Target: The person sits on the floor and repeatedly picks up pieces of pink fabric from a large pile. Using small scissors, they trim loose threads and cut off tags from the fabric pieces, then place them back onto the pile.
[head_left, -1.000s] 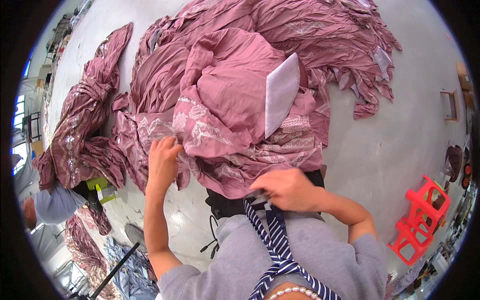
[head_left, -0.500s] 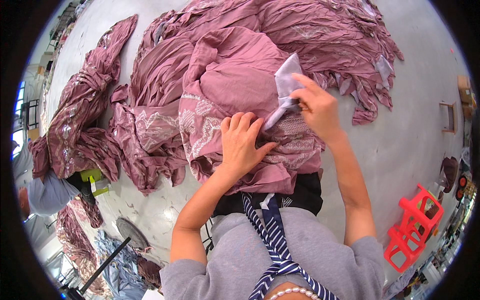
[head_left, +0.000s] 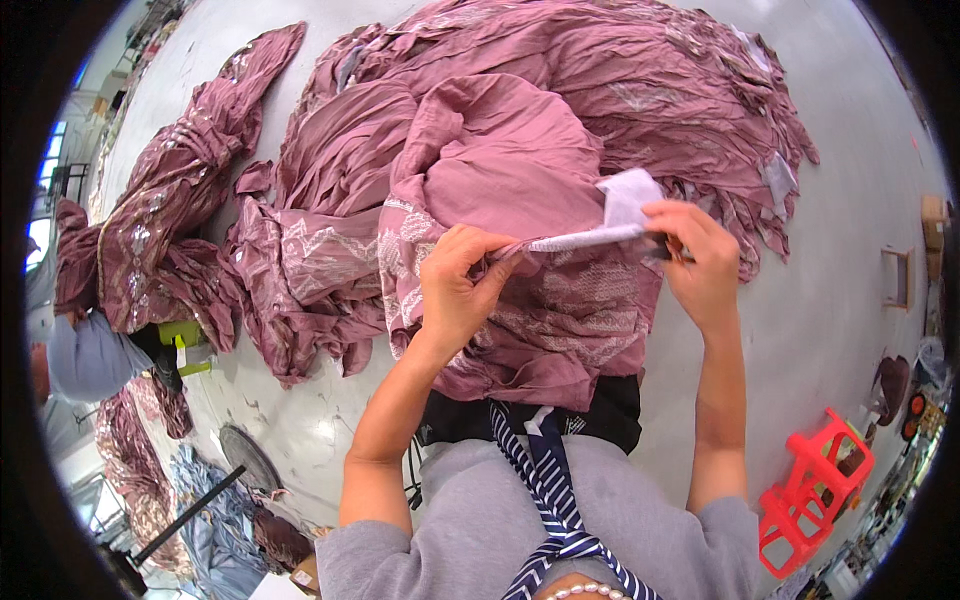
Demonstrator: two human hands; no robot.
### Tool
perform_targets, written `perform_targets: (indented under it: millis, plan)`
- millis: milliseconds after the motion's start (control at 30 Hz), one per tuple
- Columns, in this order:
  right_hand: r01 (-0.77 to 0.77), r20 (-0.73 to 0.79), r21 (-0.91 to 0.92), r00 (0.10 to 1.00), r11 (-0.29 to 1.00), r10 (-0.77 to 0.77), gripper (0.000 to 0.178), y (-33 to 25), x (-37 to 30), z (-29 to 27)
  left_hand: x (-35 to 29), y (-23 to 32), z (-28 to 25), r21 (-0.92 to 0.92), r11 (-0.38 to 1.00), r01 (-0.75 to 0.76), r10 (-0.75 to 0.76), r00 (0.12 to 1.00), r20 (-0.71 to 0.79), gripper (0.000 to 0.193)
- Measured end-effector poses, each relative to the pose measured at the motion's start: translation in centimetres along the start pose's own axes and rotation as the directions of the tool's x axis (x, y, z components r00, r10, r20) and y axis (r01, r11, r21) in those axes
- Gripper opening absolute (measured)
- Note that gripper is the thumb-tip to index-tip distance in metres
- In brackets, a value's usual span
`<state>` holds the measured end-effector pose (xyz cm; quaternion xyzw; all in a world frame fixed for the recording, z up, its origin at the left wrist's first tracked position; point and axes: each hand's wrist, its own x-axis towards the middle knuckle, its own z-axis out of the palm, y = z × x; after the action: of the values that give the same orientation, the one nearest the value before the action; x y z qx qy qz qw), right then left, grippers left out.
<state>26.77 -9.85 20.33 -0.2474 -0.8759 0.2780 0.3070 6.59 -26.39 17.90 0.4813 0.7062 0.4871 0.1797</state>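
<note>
A mauve cloth (head_left: 510,150) with white printed patterns lies bunched over my lap. My left hand (head_left: 462,285) is closed, pinching a gathered edge of that cloth between thumb and fingers. From there a pale lavender cloth strip (head_left: 590,240) stretches taut to my right hand (head_left: 700,262). The fingers of my right hand are closed on its far end, and a loose flap stands up beside them. Something small and dark shows under those fingers, too blurred to name.
More mauve cloth (head_left: 690,110) spreads in a heap over the pale floor ahead. On the left, another person's sleeve (head_left: 95,360) shows beside a twisted length of cloth (head_left: 170,230). A red plastic stool (head_left: 815,490) is at the right, a round dark base (head_left: 250,458) at lower left.
My left hand has gone from lying spread on the cloth to pinching its edge. My right hand has moved right and down, drawing the lavender strip straight between both hands.
</note>
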Motion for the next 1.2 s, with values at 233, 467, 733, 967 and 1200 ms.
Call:
perform_targets:
  millis: [233, 467, 733, 967, 1200]
  plan:
    - [0.204, 0.341, -0.016, 0.921, 0.979, -0.186, 0.026, -1.6, -3.4, 1.7, 0.1, -0.2, 0.3, -0.68, 0.686, 0.26, -0.221, 0.964, 0.146, 0.013]
    - [0.114, 0.156, 0.042, 0.981, 0.993, -0.119, 0.032, -5.8, 1.9, 1.1, -0.7, -1.1, -1.0, -0.564, 0.727, 0.391, -0.264, 0.918, 0.296, 0.017]
    - [0.197, 0.132, 0.036, 0.971, 0.98, -0.2, 0.03, -4.9, 1.8, 4.5, -0.6, -1.2, -1.7, -0.589, 0.704, 0.397, -0.259, 0.916, 0.308, 0.012]
    - [0.156, 0.121, 0.142, 0.977, 0.978, -0.173, 0.026, -4.7, 1.5, 5.9, -0.6, -1.2, -1.6, -0.566, 0.715, 0.411, -0.26, 0.907, 0.33, 0.014]
    - [0.054, 0.166, 0.169, 0.983, 0.984, -0.083, 0.022, -5.0, 1.4, 6.0, -0.6, -1.3, -1.6, -0.565, 0.738, 0.368, -0.219, 0.923, 0.315, 0.012]
